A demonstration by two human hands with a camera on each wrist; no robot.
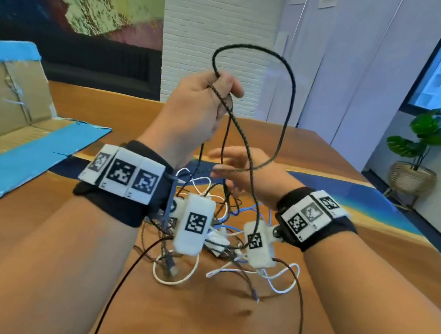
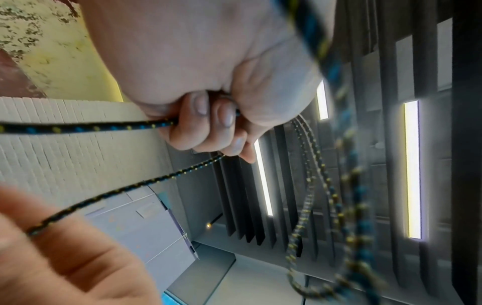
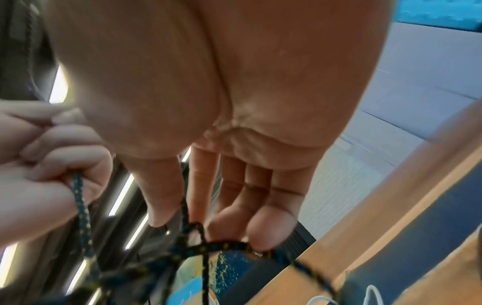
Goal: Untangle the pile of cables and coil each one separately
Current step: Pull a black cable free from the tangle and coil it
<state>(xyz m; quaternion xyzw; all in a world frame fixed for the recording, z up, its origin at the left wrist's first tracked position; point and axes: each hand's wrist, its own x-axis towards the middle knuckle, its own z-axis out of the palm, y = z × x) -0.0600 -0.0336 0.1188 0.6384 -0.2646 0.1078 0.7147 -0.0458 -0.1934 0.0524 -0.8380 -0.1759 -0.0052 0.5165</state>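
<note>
My left hand is raised above the table and grips a black braided cable with blue and yellow flecks. A wide loop of it arches above and to the right of the fist. In the left wrist view the curled fingers clamp the cable. Lower down, my right hand reaches left with fingers nearly straight. The cable lies across its fingertips and passes beside the thumb. A tangled pile of white, blue and dark cables lies on the table beneath both wrists.
The wooden table has a blue band across its middle. An opened cardboard box with blue tape lies at the left. A potted plant stands on the floor at the far right. Thin dark leads hang from the wrist cameras.
</note>
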